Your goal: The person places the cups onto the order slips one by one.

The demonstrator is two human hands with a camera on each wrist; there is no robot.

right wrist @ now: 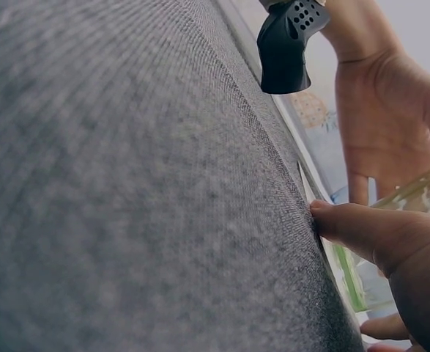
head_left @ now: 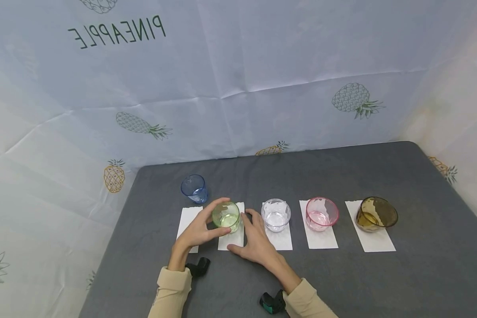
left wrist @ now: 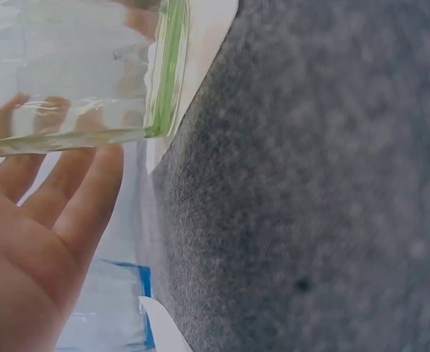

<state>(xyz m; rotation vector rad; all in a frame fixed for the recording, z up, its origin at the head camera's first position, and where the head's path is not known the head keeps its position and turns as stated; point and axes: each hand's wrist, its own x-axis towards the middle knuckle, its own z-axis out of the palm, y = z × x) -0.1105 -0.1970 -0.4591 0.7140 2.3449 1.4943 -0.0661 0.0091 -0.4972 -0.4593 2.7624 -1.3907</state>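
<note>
A pale green drinking glass (head_left: 226,217) stands upright over a white paper sheet (head_left: 231,242). My left hand (head_left: 194,232) holds this glass, fingers curved around its far left side and thumb across the front. In the left wrist view the glass's thick green base (left wrist: 169,73) sits at the white paper. My right hand (head_left: 258,244) is spread at the right of the glass, forefinger close to its side. Its thumb reaches the paper's near edge, and the right wrist view shows that thumb (right wrist: 354,224) low at the tabletop.
A blue glass (head_left: 194,189) stands behind the leftmost paper (head_left: 187,221). To the right, clear (head_left: 276,215), pink (head_left: 321,214) and amber (head_left: 375,215) glasses stand on their own papers. The grey table (head_left: 342,282) meets a pineapple-print cloth (head_left: 238,119) behind.
</note>
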